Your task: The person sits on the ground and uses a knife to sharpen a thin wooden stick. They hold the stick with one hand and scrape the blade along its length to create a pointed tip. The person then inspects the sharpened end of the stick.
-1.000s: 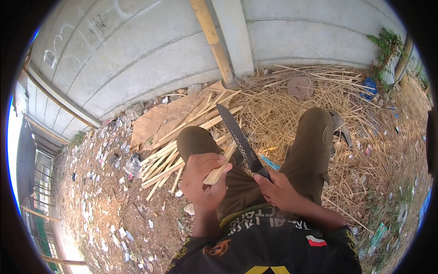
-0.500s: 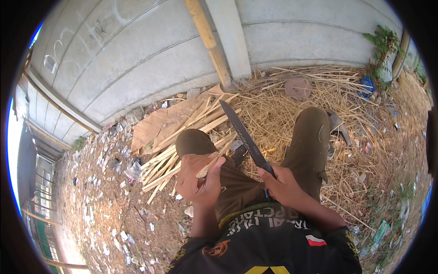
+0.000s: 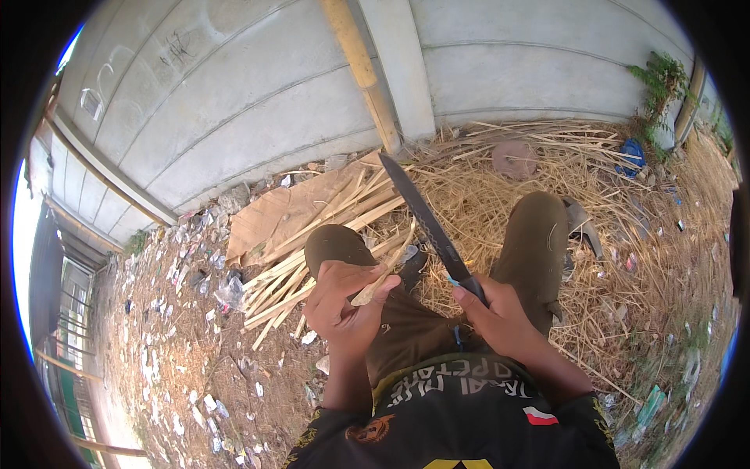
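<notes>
Knife long, dark, blade pointing up and away over lap; right hand clenched round handle. Bamboo strip thin, slanting above left knee, pinched in closed left hand. Split sticks heaped on ground beside left knee.

1. The knife handle is hidden inside the right hand; only the dark blade shows.
2. The lower end of the bamboo strip is covered by the left hand.
3. Both feet are out of sight beyond the knees.
4. The pile of split sticks runs under the left knee.
5. The blue object by the wall is too small to tell, perhaps plastic.
6. The fisheye rim cuts off the wall and the ground.
</notes>
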Tool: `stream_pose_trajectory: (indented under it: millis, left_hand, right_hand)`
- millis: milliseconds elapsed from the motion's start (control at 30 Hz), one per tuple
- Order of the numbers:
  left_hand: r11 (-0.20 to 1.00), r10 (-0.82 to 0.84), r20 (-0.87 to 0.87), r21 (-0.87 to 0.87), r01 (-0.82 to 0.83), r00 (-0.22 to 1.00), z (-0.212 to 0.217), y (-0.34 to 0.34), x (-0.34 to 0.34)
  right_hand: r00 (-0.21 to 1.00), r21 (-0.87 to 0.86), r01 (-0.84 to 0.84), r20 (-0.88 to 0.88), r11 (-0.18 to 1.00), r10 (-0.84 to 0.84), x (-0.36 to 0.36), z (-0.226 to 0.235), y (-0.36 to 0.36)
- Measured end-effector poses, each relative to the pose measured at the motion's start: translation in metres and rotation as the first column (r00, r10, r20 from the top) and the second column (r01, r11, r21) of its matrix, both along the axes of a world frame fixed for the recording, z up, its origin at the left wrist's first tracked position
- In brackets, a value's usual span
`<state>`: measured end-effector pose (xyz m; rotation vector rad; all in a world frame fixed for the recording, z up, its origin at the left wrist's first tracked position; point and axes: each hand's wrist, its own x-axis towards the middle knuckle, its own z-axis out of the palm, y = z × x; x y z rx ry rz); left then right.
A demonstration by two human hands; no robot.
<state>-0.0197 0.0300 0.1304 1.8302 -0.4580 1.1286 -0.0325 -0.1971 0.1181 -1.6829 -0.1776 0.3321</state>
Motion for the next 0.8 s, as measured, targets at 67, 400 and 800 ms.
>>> stream_pose_trajectory:
  millis: [67, 400, 800]
  left_hand:
    - [1.000, -0.012, 0.016, 0.011, 0.012, 1.000, 0.001, -0.001, 0.002]
    - [0.994, 0.029, 0.001, 0.105, -0.029, 1.000, 0.008, 0.001, -0.002]
    - [0.991, 0.045, 0.016, 0.127, -0.046, 0.999, 0.013, -0.002, 0.001]
  right_hand:
    - [0.989, 0.107, 0.101, 0.102, 0.989, -0.112, -0.005, 0.011, -0.005]
    - [0.996, -0.090, -0.042, 0.070, 0.995, 0.049, -0.006, -0.051, 0.015]
    - [0.998, -0.065, -0.057, 0.007, 0.996, 0.058, 0.008, -0.037, -0.002]
